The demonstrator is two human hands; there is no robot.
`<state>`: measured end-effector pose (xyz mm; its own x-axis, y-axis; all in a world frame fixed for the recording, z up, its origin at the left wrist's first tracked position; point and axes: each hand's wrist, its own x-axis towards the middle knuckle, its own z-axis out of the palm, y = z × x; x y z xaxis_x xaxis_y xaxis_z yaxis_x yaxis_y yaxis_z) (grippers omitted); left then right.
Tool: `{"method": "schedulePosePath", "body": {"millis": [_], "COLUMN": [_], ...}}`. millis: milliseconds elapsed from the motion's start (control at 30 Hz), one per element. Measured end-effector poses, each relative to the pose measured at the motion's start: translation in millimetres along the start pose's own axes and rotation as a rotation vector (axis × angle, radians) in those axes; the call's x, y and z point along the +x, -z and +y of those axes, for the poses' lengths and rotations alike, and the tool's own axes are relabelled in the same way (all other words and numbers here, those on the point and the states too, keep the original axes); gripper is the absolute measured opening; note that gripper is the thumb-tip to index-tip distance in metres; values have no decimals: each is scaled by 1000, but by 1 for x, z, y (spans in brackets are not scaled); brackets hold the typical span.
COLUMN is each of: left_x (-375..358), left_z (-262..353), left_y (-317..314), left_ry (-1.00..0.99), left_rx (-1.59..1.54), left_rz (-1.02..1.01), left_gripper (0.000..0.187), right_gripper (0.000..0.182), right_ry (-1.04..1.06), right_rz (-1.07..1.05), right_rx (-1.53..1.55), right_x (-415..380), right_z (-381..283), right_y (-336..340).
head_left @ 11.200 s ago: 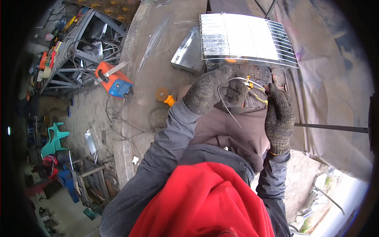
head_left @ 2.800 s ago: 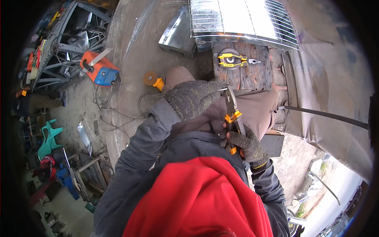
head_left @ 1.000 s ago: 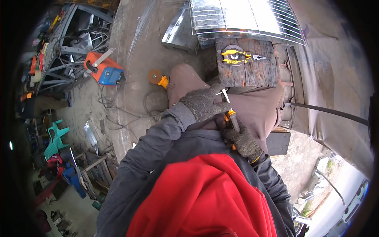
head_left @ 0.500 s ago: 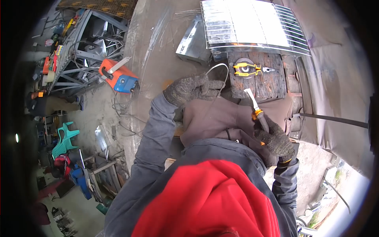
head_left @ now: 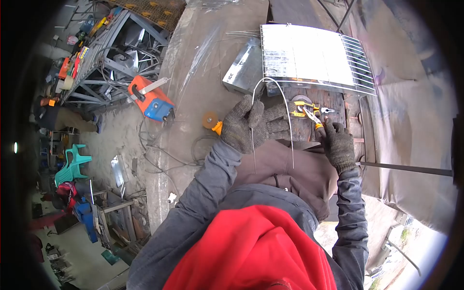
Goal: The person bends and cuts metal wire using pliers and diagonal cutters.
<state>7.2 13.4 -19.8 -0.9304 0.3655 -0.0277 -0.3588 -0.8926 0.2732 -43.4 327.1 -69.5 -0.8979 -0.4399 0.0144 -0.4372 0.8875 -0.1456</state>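
Observation:
My left hand [head_left: 241,126], in a dark knitted glove, pinches one leg of a thin metal wire [head_left: 291,140] bent into a tall arch. Its other fingers stretch to the right behind the wire. The arch stands over my lap, its two ends pointing towards me. My right hand [head_left: 339,147], gloved too, is closed around a pair of pliers [head_left: 314,118] with silver jaws and an orange-yellow grip. The jaws point up and left over a charred wooden block [head_left: 333,99]. On that block lie yellow-handled pliers [head_left: 303,105] and a round disc [head_left: 300,98], partly covered.
Beyond the block sits a white-topped wire rack [head_left: 309,55], with a shiny sheet-metal box [head_left: 244,65] beside it. An orange-blue machine [head_left: 153,101] and cables are at left. Near my left wrist lies an orange-yellow tool with a disc [head_left: 211,121].
My left hand has moved right and turned the wire arch upright over my lap. My right hand has risen, bringing the pliers over the block. The view has shifted slightly.

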Motion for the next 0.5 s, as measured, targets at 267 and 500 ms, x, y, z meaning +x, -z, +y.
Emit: {"method": "schedulePosePath", "body": {"millis": [267, 500], "left_x": [5, 6], "left_z": [-8, -10], "left_y": [0, 2], "left_ry": [-33, 14], "left_rx": [-78, -199], "left_rz": [-38, -92], "left_gripper": [44, 33], "right_gripper": [70, 72], "right_ry": [-14, 60], "right_rz": [109, 164], "right_rx": [90, 146], "right_x": [-12, -20], "right_z": [-3, 6], "right_y": [-34, -33]}}
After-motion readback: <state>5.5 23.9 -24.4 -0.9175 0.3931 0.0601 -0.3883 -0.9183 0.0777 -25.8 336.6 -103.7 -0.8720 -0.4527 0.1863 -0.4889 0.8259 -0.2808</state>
